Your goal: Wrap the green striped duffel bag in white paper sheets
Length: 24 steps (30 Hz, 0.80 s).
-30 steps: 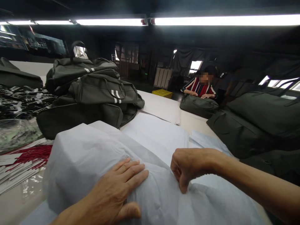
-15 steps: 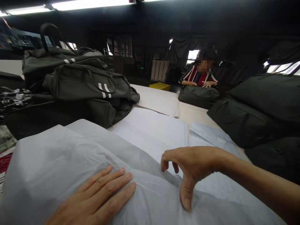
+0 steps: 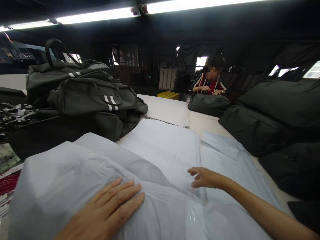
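Observation:
A bulky bundle wrapped in white tissue paper point(image 3: 75, 176) lies in front of me on the table. My left hand point(image 3: 107, 213) rests flat on top of it, fingers spread, palm down. My right hand point(image 3: 205, 177) reaches forward over flat sheets of white paper point(image 3: 167, 146) beside the bundle, fingers loosely extended, holding nothing that I can see.
A pile of dark green duffel bags point(image 3: 85, 96) with white stripes stands at the left. More dark bags point(image 3: 272, 116) lie along the right. A person in a striped shirt point(image 3: 208, 87) works on a bag at the far end. Tags and red cords point(image 3: 7, 183) lie at the left edge.
My right hand has let go of the paper on the bundle and stretched forward onto the flat sheets. My left hand stays pressed on the bundle.

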{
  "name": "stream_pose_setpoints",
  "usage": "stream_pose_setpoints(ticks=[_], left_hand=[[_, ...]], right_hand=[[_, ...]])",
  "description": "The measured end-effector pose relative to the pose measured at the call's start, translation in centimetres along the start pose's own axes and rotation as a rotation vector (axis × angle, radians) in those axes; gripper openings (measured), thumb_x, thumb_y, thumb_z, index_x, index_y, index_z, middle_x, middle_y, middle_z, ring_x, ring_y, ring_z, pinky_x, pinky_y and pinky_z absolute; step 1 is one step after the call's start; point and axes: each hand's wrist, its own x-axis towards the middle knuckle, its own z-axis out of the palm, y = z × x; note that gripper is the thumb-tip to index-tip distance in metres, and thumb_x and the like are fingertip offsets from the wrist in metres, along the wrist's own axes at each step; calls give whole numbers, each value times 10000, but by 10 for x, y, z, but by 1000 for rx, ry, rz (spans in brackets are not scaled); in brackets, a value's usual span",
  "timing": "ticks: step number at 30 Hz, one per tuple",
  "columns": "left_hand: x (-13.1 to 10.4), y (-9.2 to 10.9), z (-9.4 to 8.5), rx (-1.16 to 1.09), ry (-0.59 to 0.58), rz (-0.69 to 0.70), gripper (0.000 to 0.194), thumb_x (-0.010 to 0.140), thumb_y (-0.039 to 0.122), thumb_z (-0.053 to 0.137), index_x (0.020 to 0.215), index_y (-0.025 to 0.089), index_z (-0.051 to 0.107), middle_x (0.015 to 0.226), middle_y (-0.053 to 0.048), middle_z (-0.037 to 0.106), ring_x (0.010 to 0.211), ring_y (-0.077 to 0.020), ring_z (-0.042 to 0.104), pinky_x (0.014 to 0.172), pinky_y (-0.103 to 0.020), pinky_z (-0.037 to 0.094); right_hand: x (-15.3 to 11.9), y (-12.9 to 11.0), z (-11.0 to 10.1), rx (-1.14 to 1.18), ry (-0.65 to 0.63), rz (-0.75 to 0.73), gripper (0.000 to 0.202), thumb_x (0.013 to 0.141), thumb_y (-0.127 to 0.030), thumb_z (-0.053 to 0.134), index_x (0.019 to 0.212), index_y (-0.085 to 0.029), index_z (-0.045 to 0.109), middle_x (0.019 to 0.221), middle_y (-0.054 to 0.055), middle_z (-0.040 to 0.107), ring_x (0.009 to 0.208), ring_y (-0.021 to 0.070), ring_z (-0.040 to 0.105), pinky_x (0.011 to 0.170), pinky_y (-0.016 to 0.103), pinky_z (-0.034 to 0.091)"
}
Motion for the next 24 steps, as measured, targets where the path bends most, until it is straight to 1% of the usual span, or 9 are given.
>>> stream_pose_setpoints(ticks=[3, 5, 7, 11, 14, 16, 19, 21, 24], left_hand=[[9, 1, -15, -65, -47, 17, 721, 881, 729, 396, 1464, 306, 382, 1375, -45, 576, 1227, -286, 561, 1072, -420, 437], [13, -1, -23, -108, -67, -8, 667, 889, 676, 466, 1436, 299, 414, 1416, -53, 536, 1229, -274, 562, 1025, -385, 485], [15, -7, -26, -163, -66, -66, 555, 921, 618, 462, 1359, 277, 485, 1465, -57, 479, 1240, -261, 554, 995, -371, 507], [23, -26, -16, -251, -116, -110, 490, 936, 627, 375, 1129, 236, 599, 1453, -52, 472, 1185, -276, 576, 952, -445, 523], [31, -35, -12, -242, -174, -42, 566, 914, 670, 321, 1076, 239, 650, 1378, -77, 543, 1164, -322, 568, 979, -559, 474], [34, -35, -17, -199, -138, 15, 611, 908, 687, 282, 1053, 259, 693, 1309, -100, 596, 1222, -362, 517, 1052, -623, 367], [28, -33, -28, -157, -106, 27, 623, 905, 686, 266, 1091, 296, 715, 1200, -106, 649, 1200, -374, 519, 1063, -629, 326], [22, -35, -31, -169, -130, 0, 608, 896, 688, 290, 1143, 312, 700, 1161, -97, 661, 1107, -361, 565, 1007, -596, 394], [17, -45, -22, -209, -161, -15, 563, 896, 660, 342, 1221, 321, 652, 1194, -62, 653, 1094, -332, 569, 996, -542, 424]], right_hand=[[-55, 30, -31, -99, 417, 47, 652, 735, -494, 628, 1288, -153, 583, 1334, 171, 572, 1138, 343, 585, 1009, 470, 439], [-117, 43, -39, -64, 678, 77, 562, 739, -566, 587, 1150, -190, 662, 1197, 133, 664, 1064, 340, 620, 967, 471, 464], [-193, 48, -27, 63, 873, 132, 515, 732, -626, 588, 1010, -209, 706, 1030, 104, 720, 983, 319, 650, 890, 428, 508], [-341, 47, 48, 284, 954, 326, 529, 706, -686, 622, 861, -191, 724, 850, 93, 723, 843, 273, 660, 762, 350, 537], [-419, 63, 124, 306, 876, 502, 508, 703, -694, 601, 739, -200, 716, 752, 77, 700, 760, 259, 645, 691, 335, 533], [-450, 86, 170, 278, 872, 626, 472, 657, -684, 604, 689, -226, 713, 727, 67, 698, 748, 280, 646, 680, 355, 533], [-462, 127, 218, 411, 1035, 753, 384, 560, -608, 639, 709, -266, 730, 834, 64, 740, 892, 341, 665, 768, 395, 549], [-456, 148, 235, 614, 1173, 765, 351, 546, -551, 636, 723, -262, 724, 948, 73, 748, 1024, 351, 648, 834, 395, 549], [-445, 164, 243, 775, 1270, 773, 298, 645, -498, 593, 728, -232, 699, 1005, 97, 739, 1074, 319, 645, 855, 369, 551]])
